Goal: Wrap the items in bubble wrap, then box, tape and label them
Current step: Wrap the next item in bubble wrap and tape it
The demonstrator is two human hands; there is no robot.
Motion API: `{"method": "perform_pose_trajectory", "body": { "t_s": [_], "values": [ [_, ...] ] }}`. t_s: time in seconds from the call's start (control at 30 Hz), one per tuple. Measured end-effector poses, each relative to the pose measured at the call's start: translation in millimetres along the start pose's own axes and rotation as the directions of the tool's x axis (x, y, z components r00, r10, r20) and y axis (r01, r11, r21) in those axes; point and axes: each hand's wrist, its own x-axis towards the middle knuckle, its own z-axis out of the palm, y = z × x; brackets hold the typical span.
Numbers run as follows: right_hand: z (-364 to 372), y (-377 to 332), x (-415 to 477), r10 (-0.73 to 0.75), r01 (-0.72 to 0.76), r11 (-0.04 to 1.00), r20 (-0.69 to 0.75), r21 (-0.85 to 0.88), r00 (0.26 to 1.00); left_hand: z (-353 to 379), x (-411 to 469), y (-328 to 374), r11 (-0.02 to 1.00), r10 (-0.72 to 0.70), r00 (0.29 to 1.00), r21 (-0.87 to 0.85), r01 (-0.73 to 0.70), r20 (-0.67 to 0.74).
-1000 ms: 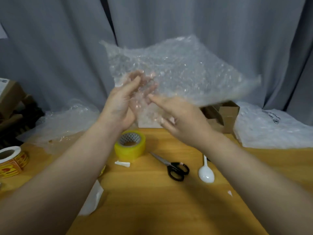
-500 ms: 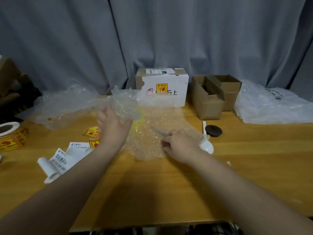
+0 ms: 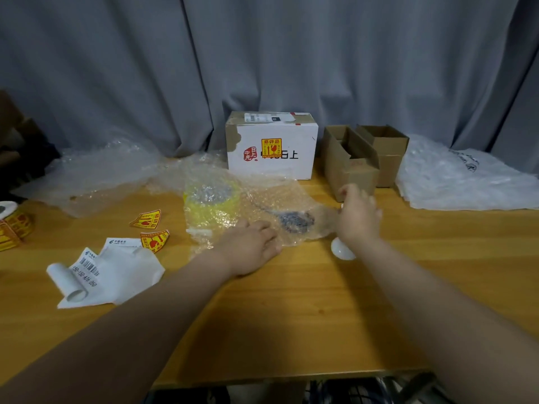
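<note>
Dim, soft indoor light, faint arm shadows, slight blur, wide-angle bending at edges.

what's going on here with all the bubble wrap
A person is packing at a wooden table. A bubble wrap sheet lies spread over the yellow tape roll and the scissors. The left hand presses flat on its near edge; the right hand hovers over the white spoon, grip unclear. The spoon is not wrapped yet.
</note>
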Motion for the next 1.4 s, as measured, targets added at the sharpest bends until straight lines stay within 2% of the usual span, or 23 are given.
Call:
{"method": "perform_pose_trajectory", "body": {
  "t_s": [0.1,0.13,0.2,0.23,0.3,0.4,0.47,0.53,0.57,0.63,0.7,0.77,0.9,1.03,1.2,1.3,1.4],
  "values": [
    [3,25,11,0.204,-0.169,0.975,0.278,-0.145,0.939,-2,1,11,0.997,0.029,0.999,-0.065,-0.028,0.015],
    [4,31,13,0.211,-0.176,0.975,0.329,-0.133,0.92,-2,1,12,0.993,0.039,0.999,-0.112,-0.037,0.016],
    [4,40,17,0.155,-0.129,0.987,0.335,-0.097,0.93,-5,-3,10,0.969,0.063,0.998,-0.237,-0.066,-0.021],
    [2,41,17,0.131,-0.105,0.99,0.321,-0.095,0.938,-7,-6,6,0.962,0.067,0.996,-0.261,-0.08,-0.059],
    [-2,42,18,0.153,-0.136,0.987,0.249,-0.085,0.956,-14,-14,-6,0.982,0.038,0.99,-0.18,-0.062,-0.133],
    [-11,30,11,0.176,-0.176,0.984,0.002,0.017,0.984,-25,-27,-27,0.999,-0.044,0.992,0.018,0.047,-0.117],
    [-18,12,2,0.076,-0.063,0.995,-0.172,0.079,0.982,-25,-35,-35,0.987,-0.12,0.992,0.1,0.123,-0.029],
    [-20,-13,-9,-0.081,0.121,0.977,-0.217,0.177,0.973,-19,-42,-36,0.986,-0.154,0.986,0.071,0.15,0.065],
    [-17,-27,-15,-0.168,0.208,0.943,-0.168,0.259,0.971,-16,-43,-34,0.99,-0.139,0.987,0.013,0.138,0.084],
    [-6,-54,-28,-0.332,0.289,0.864,0.035,0.414,0.943,-12,-43,-25,0.987,-0.062,0.997,-0.143,0.069,0.052],
    [10,-70,-42,-0.439,0.319,0.84,0.206,0.439,0.874,-12,-41,-17,0.971,-0.011,1.0,-0.238,0.009,-0.007],
    [25,-73,-49,-0.458,0.329,0.85,0.27,0.412,0.847,-14,-43,-16,0.981,0.009,1.0,-0.193,-0.01,-0.001],
    [34,-65,-51,-0.42,0.227,0.862,0.389,0.453,0.82,-17,-55,-31,0.996,0.031,0.995,-0.091,-0.022,0.095],
    [30,-63,-50,-0.427,0.254,0.882,0.442,0.398,0.789,-22,-57,-39,1.0,-0.02,0.998,-0.017,0.021,0.062],
    [16,-72,-45,-0.407,0.238,0.9,0.51,0.365,0.758,-31,-57,-45,0.968,-0.104,0.994,0.227,0.106,-0.022],
    [21,-72,-46,-0.441,0.348,0.896,0.469,0.276,0.765,-34,-62,-56,0.954,-0.145,0.985,0.249,0.165,-0.099],
    [29,-68,-49,-0.423,0.31,0.901,0.457,0.303,0.782,-35,-67,-68,0.958,-0.165,0.978,0.214,0.19,-0.128]
  ]
}}
